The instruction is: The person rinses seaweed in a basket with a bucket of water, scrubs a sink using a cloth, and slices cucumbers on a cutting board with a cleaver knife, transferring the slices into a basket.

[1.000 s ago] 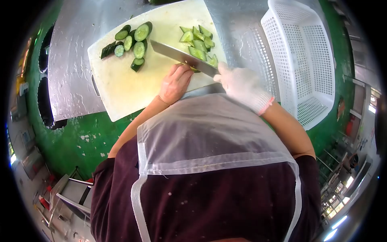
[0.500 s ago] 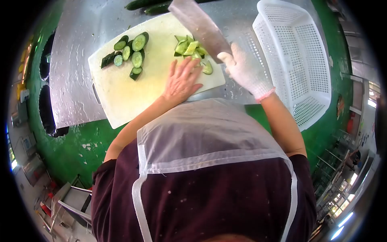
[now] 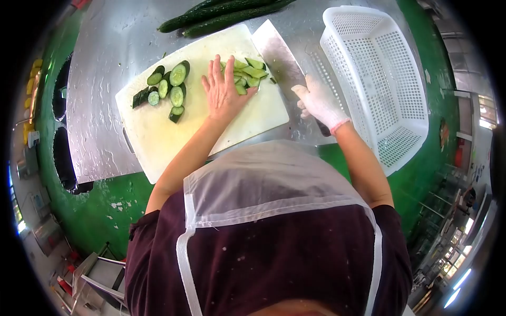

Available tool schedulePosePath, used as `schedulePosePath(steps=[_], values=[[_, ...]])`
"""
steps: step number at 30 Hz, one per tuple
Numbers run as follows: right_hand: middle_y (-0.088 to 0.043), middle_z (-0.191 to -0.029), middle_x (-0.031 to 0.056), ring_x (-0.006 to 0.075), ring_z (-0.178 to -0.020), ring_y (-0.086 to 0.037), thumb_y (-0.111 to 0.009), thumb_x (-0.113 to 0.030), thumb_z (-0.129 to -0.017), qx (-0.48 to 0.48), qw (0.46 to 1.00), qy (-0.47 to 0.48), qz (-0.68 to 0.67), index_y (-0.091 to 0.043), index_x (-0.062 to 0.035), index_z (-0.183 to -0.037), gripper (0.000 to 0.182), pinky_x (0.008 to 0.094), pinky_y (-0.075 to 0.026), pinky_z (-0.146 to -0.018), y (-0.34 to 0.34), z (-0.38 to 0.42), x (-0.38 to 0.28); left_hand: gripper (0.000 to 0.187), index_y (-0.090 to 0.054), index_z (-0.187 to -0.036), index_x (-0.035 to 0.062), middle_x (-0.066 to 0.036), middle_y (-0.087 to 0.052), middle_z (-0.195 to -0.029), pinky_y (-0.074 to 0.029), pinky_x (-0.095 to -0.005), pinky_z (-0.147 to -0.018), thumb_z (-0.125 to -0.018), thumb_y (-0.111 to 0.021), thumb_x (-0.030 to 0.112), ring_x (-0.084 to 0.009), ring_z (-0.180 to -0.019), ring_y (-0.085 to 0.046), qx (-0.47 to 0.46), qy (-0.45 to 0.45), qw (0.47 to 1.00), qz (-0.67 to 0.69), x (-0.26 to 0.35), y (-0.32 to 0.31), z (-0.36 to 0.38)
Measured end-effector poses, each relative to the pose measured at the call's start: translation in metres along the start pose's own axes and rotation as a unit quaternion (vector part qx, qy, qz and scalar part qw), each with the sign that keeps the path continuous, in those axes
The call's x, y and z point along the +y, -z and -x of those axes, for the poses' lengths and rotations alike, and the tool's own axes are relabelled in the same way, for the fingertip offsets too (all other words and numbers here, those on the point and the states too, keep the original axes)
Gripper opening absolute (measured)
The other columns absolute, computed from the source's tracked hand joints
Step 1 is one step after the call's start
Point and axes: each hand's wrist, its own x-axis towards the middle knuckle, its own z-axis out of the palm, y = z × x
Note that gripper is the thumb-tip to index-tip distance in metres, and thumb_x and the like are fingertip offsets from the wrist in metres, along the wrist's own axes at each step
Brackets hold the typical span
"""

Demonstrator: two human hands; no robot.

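My bare left hand [image 3: 222,94] is over the white cutting board [image 3: 211,126] with fingers stretched and thumb out. It sits against the left side of a small heap of green cucumber pieces [image 3: 250,71], holding none of them. In a white knit glove, my right hand [image 3: 319,104] is closed round the dark handle of a cleaver [image 3: 279,55]. The broad blade is flat and low over the metal table, just off the board's right edge. Farther left on the board is a group of thick-cut cucumber chunks [image 3: 178,75] with dark skin.
Whole cucumbers [image 3: 226,18] lie behind the board on the wet metal table [image 3: 103,105]. A white perforated plastic basket [image 3: 387,79] stands to the right of my gloved hand. Green floor [image 3: 113,210] shows along the table's front edge.
The cleaver has gone from raised above the board to low at its right side. My left hand has moved up and left, and the cucumber heap sits closer together beside it.
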Motion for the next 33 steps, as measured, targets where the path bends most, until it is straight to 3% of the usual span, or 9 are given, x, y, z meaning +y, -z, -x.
schedulePosePath(steps=[6, 9, 14, 19, 26, 30, 31, 32, 33], values=[[-0.053, -0.074, 0.0069, 0.0127, -0.054, -0.055, -0.056, -0.024, -0.097, -0.052, 0.995, -0.013, -0.088, -0.051, 0.0022, -0.114, 0.031, 0.0309, -0.055, -0.052, 0.005, -0.003, 0.017, 0.103, -0.033, -0.149, 0.0163, -0.018, -0.025, -0.154, -0.021, -0.0628, -0.109, -0.066, -0.081, 0.055, -0.0401, -0.142, -0.023, -0.018, 0.013, 1.0, -0.008, 0.011, -0.01, -0.009], [-0.053, -0.074, 0.0047, 0.0109, -0.053, -0.053, -0.057, -0.022, -0.096, -0.07, 0.991, -0.064, -0.091, -0.052, 0.0003, -0.108, 0.026, 0.0308, -0.055, -0.052, 0.008, 0.014, -0.001, 0.101, -0.035, -0.148, 0.0191, -0.016, -0.027, -0.154, -0.021, -0.0646, -0.109, -0.066, -0.08, 0.057, -0.0409, -0.142, -0.023, -0.038, 0.011, 0.999, -0.022, 0.014, -0.01, -0.009], [-0.05, -0.076, 0.0052, 0.0126, -0.052, -0.049, -0.057, -0.021, -0.096, -0.119, 0.97, -0.093, -0.193, -0.046, 0.0011, -0.112, 0.029, 0.0323, -0.052, -0.052, -0.013, 0.004, 0.008, 0.099, -0.037, -0.147, 0.0221, -0.015, -0.028, -0.153, -0.02, -0.0662, -0.109, -0.066, -0.079, 0.059, -0.0417, -0.142, -0.023, -0.047, 0.011, 0.998, -0.036, 0.02, -0.01, -0.007], [-0.054, -0.077, 0.0083, 0.0165, -0.054, -0.053, -0.058, -0.019, -0.093, -0.188, 0.96, -0.04, -0.205, -0.046, 0.003, -0.118, 0.035, 0.0344, -0.051, -0.053, -0.046, -0.007, -0.003, 0.058, -0.056, -0.132, 0.0205, -0.014, -0.04, -0.146, -0.026, -0.0498, -0.11, -0.079, -0.073, 0.036, -0.0347, -0.136, -0.034, 0.061, 0.013, 0.998, -0.009, 0.019, -0.017, -0.008], [-0.061, -0.088, 0.0146, 0.0186, -0.068, -0.061, -0.059, -0.018, -0.092, -0.22, 0.957, 0.034, -0.184, -0.05, 0.0052, -0.116, 0.035, 0.0345, -0.054, -0.058, -0.055, -0.015, 0.004, 0.052, -0.06, -0.126, 0.0208, -0.014, -0.039, -0.146, -0.027, -0.0512, -0.111, -0.076, -0.074, 0.023, -0.0412, -0.137, -0.031, 0.145, 0.005, 0.988, 0.061, 0.019, -0.019, -0.01], [-0.066, -0.098, 0.0115, 0.0162, -0.07, -0.061, -0.058, -0.02, -0.094, -0.152, 0.955, 0.109, -0.228, -0.052, 0.0015, -0.119, 0.034, 0.0314, -0.054, -0.058, -0.03, 0.017, -0.001, 0.052, -0.065, -0.121, 0.019, -0.017, -0.041, -0.144, -0.029, -0.0522, -0.111, -0.071, -0.076, 0.02, -0.0437, -0.135, -0.033, 0.178, -0.087, 0.976, 0.087, 0.057, -0.003, -0.033], [-0.068, -0.1, 0.006, 0.0126, -0.071, -0.06, -0.058, -0.021, -0.094, -0.119, 0.956, 0.149, -0.224, -0.057, -0.0028, -0.119, 0.031, 0.0278, -0.054, -0.057, -0.022, 0.019, 0.006, 0.054, -0.063, -0.124, 0.0162, -0.019, -0.042, -0.143, -0.029, -0.0506, -0.111, -0.072, -0.076, 0.016, -0.043, -0.133, -0.036, 0.187, -0.12, 0.97, 0.1, 0.079, 0.009, -0.044], [-0.068, -0.096, 0.0047, 0.0096, -0.071, -0.06, -0.058, -0.021, -0.095, -0.104, 0.956, 0.089, -0.26, -0.058, -0.0037, -0.118, 0.029, 0.0257, -0.053, -0.057, -0.001, 0.043, -0.009, 0.054, -0.064, -0.123, 0.0158, -0.02, -0.044, -0.141, -0.03, -0.0512, -0.111, -0.07, -0.077, 0.015, -0.044, -0.132, -0.037, 0.2, -0.162, 0.96, 0.114, 0.098, 0.015, -0.06], [-0.067, -0.092, 0.0035, 0.0066, -0.07, -0.058, -0.057, -0.021, -0.096, -0.068, 0.948, 0.127, -0.284, -0.057, -0.0047, -0.12, 0.029, 0.0241, -0.052, -0.057, 0.014, 0.055, -0.012, 0.055, -0.065, -0.122, 0.0161, -0.02, -0.044, -0.141, -0.031, -0.051, -0.11, -0.068, -0.077, 0.016, -0.0445, -0.13, -0.038, 0.218, -0.202, 0.944, 0.147, 0.121, 0.021, -0.076]])
